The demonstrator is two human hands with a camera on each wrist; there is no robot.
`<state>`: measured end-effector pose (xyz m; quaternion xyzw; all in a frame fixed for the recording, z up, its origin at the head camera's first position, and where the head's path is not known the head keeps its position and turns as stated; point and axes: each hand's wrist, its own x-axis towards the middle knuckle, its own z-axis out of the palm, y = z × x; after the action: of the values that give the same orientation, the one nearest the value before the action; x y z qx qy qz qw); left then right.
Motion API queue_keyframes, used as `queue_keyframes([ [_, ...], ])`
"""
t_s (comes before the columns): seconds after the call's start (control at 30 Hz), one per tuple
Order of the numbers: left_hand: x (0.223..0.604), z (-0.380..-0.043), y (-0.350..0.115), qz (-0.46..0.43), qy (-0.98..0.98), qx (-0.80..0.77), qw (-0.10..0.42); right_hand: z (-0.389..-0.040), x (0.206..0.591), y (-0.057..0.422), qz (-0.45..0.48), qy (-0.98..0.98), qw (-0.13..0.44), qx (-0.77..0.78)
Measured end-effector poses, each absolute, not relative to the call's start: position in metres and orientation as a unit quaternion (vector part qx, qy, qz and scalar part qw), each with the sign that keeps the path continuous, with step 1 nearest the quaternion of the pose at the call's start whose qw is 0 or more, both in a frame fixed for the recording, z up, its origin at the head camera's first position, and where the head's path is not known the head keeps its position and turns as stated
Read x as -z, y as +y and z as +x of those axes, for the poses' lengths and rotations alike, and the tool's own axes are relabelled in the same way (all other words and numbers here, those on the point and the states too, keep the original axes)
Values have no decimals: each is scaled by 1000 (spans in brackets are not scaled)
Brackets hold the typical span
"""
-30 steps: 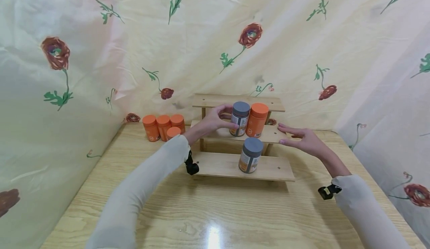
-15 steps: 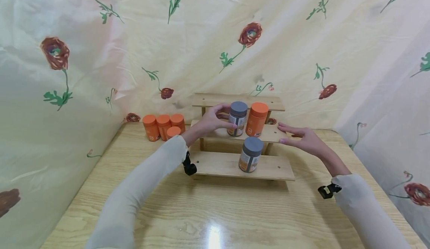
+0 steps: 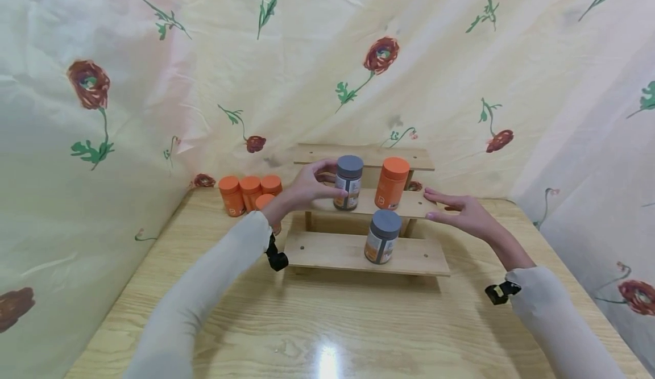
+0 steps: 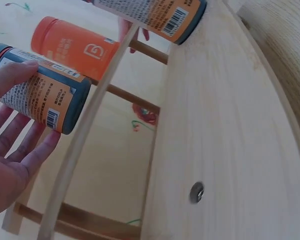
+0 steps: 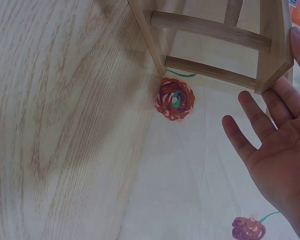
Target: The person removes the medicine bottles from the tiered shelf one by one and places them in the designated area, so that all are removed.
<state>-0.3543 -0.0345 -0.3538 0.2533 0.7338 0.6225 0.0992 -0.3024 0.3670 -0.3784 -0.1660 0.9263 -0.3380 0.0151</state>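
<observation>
Plainly, the left hand (image 3: 307, 187) grips a jar (image 3: 350, 183) by its sides, thumb across the front and fingers spread behind, opened about as wide as the jar is thick. The jar is short, round and upright, with a smooth dark grey lid and a dark band at its base. Its label is part white, covered in rows of small print, and part orange, with a barcode near the bottom and a dark stripe running down. The jar sits over the left part of the middle shelf (image 3: 412, 202), close to the front edge; I cannot tell whether its base quite touches the wood.

The right hand (image 3: 463, 217) holds the right end of that shelf, thumb at the front and fingertips at the back, while its other fingers stick out straight.

To the right of the jar, a little apart, stands an orange tub (image 3: 391, 187) with an orange lid. A second grey-lidded jar (image 3: 382, 242) stands on the bottom shelf (image 3: 322, 248). A cluster of orange tubs (image 3: 232, 199) stands on the table (image 3: 384, 328) to the left, one partly hidden by the left arm
</observation>
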Motion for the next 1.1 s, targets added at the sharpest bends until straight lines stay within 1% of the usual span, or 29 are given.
queue_keyframes([
  [0.23, 348, -348, -51, 270, 741, -608, 93, -304, 379, 368, -169, 927, 19, 334],
  [0.57, 344, -343, -78, 240, 748, -612, 91, -304, 379, 368, -168, 927, 17, 335],
  [0.77, 343, -340, -97, 249, 749, -609, 72, -303, 378, 368, -168, 927, 19, 334],
  [1.1, 348, -335, -134, 189, 774, -603, 45, -303, 379, 368, -179, 924, 17, 336],
])
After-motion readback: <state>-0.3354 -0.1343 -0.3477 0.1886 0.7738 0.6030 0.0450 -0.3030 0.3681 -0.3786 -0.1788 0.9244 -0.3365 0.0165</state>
